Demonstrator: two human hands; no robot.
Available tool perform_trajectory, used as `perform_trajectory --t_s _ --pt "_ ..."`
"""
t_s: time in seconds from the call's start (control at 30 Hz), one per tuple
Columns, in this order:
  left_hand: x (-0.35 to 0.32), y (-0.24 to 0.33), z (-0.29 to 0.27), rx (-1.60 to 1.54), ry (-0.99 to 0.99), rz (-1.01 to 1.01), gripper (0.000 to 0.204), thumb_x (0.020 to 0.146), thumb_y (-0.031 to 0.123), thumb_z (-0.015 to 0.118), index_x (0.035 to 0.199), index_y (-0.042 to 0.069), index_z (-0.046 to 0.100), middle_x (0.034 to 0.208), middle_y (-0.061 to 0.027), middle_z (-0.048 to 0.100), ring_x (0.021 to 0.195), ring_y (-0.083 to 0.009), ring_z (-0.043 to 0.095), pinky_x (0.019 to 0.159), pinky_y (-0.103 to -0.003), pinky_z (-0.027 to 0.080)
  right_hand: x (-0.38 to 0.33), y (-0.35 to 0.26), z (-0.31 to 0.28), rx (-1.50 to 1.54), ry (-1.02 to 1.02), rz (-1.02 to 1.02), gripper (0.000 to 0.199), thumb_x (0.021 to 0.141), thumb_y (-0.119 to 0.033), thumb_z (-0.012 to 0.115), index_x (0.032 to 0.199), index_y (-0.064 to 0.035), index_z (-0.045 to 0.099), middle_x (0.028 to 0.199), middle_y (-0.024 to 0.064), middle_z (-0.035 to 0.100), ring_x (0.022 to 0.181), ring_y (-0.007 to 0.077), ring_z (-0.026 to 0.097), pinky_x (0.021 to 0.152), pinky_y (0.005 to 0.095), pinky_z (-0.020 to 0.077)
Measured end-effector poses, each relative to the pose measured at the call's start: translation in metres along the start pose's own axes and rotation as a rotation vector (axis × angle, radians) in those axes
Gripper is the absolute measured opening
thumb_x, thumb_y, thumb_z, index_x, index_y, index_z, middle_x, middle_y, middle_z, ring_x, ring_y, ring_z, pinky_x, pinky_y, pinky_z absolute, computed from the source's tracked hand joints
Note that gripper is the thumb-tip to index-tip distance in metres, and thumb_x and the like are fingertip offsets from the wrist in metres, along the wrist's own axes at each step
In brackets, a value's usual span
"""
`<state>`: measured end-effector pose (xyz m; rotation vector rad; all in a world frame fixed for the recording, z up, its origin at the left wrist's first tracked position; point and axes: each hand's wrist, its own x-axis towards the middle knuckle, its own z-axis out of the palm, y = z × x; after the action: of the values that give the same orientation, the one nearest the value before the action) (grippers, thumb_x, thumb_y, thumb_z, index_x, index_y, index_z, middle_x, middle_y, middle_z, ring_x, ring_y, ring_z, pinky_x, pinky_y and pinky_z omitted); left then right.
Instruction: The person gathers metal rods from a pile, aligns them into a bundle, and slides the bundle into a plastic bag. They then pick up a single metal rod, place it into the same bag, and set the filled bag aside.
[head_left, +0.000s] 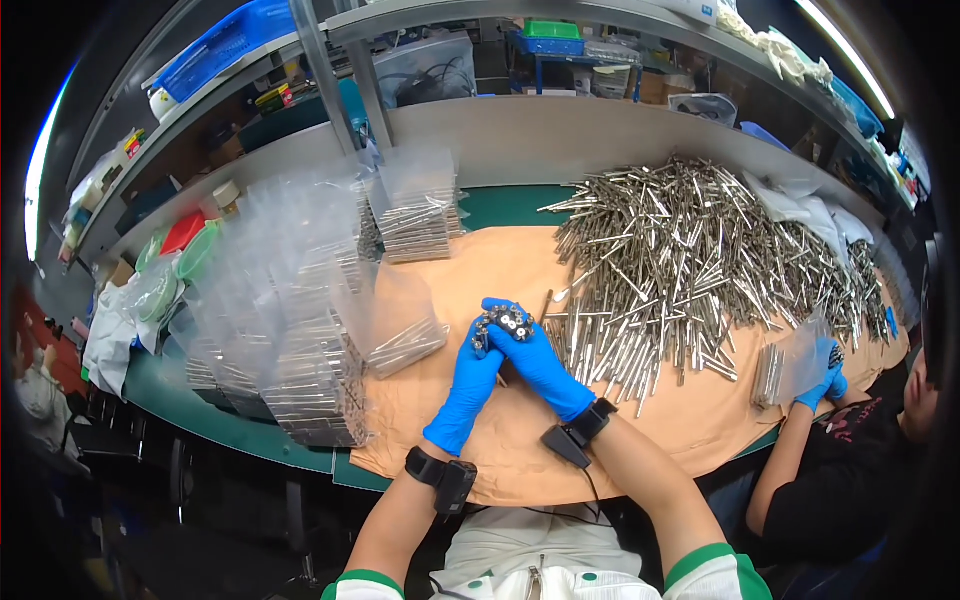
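Both gloved hands meet over the middle of the table, closed around a bundle of slim metal rods point(512, 322) whose ends face up. My left hand point(472, 378), in a blue glove, wraps the bundle's left side. Fingers of my right hand point(541, 366), also gloved in blue, curl round it from the right. The rods' lengths are mostly hidden by the hands. A big heap of loose metal rods point(670, 260) lies just right of my hands. Left of them, a clear plastic bag of rods point(405, 340) lies on the tan paper point(480, 465).
Stacked clear bags of rods point(310, 380) cover the table's left side, with another stack point(415, 225) behind. Green and red baskets point(190, 240) stand farther left. At right, a co-worker's blue-gloved hands point(825, 380) are beside a bag of rods point(775, 370). A grey panel point(520, 140) borders the back.
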<state>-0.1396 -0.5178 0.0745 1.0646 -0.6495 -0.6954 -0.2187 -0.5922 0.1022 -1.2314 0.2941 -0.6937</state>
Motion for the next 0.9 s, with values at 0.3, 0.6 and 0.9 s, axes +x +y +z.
perform_trajectory --t_s 0.3,0.6,0.9 --pt "-0.001 0.015 -0.008 -0.003 -0.164 -0.117 0.028 0.083 -0.001 0.052 0.111 0.001 0.055 0.098 -0.0033 0.06 0.09 -0.0115 0.056 0.079 -0.024 0.046 0.002 -0.019 -0.018 -0.127 -0.163 0.004 0.036 0.084 -0.01 0.061 0.118 -0.0031 0.052 0.111 0.0073 0.058 0.097 0.0123 0.056 0.087 0.0263 0.0448" --pt "-0.002 0.007 -0.014 0.055 -0.19 0.007 0.03 0.084 -0.001 0.052 0.114 0.003 0.053 0.105 -0.0039 0.058 0.093 -0.0114 0.055 0.08 -0.025 0.046 -0.005 -0.04 -0.01 -0.179 -0.302 -0.089 0.042 0.082 -0.009 0.062 0.122 -0.0047 0.049 0.117 0.0076 0.056 0.103 0.0152 0.054 0.091 0.0289 0.0426" --pt "0.001 0.02 -0.006 0.168 -0.167 0.011 0.038 0.079 -0.001 0.057 0.116 0.003 0.051 0.107 -0.0031 0.057 0.093 -0.0106 0.055 0.078 -0.024 0.047 -0.001 -0.031 -0.019 -0.26 -0.268 -0.081 0.058 0.076 -0.014 0.069 0.128 -0.0062 0.042 0.124 0.0082 0.05 0.111 0.0173 0.049 0.096 0.0314 0.0394"
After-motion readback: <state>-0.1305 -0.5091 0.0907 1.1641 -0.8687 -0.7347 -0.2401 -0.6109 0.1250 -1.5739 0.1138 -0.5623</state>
